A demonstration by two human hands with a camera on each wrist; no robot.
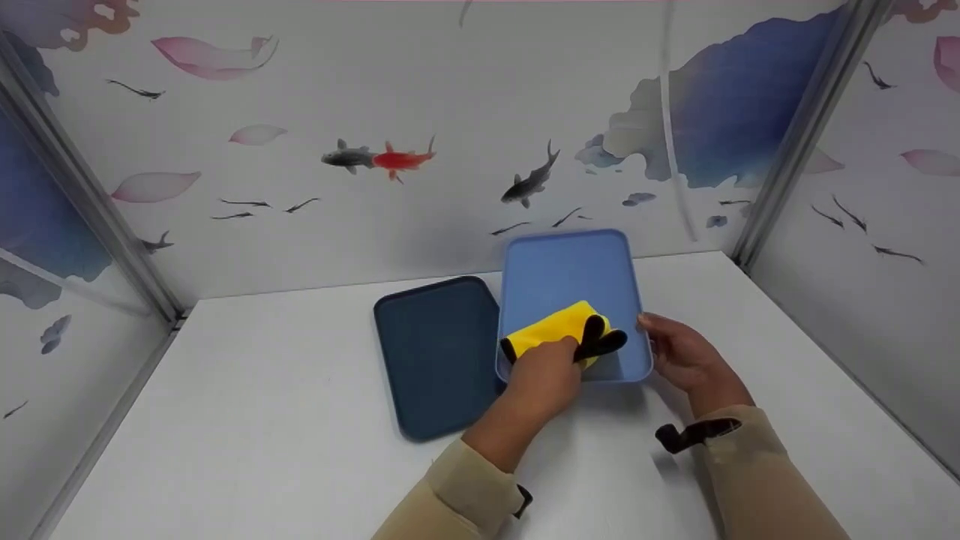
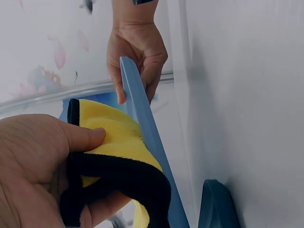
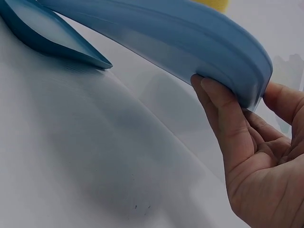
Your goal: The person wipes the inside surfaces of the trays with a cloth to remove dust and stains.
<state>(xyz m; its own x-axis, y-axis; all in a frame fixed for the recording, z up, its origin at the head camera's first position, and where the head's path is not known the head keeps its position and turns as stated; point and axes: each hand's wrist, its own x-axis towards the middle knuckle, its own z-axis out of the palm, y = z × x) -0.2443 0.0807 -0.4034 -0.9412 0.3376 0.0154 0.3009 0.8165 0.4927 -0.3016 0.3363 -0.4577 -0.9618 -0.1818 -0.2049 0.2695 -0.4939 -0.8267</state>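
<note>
A light blue tray [image 1: 570, 262] is held tilted up off the table, its inner face toward the head view. My right hand [image 1: 686, 360] grips its right edge, thumb on one side and fingers behind, as the right wrist view shows at the tray [image 3: 190, 38]. In my left hand [image 1: 546, 379] is a folded yellow cloth [image 1: 551, 328] with black edging, lying against the lower part of the tray's inner face. The left wrist view shows the thumb on top of the cloth [image 2: 114, 135] and fingers beneath it.
A dark blue tray [image 1: 439, 360] lies on the white table [image 1: 262, 420], left of the light blue one and close beside it. Behind the table stands a white wall [image 1: 450, 82] with painted fish and petals; side panels with metal posts flank it.
</note>
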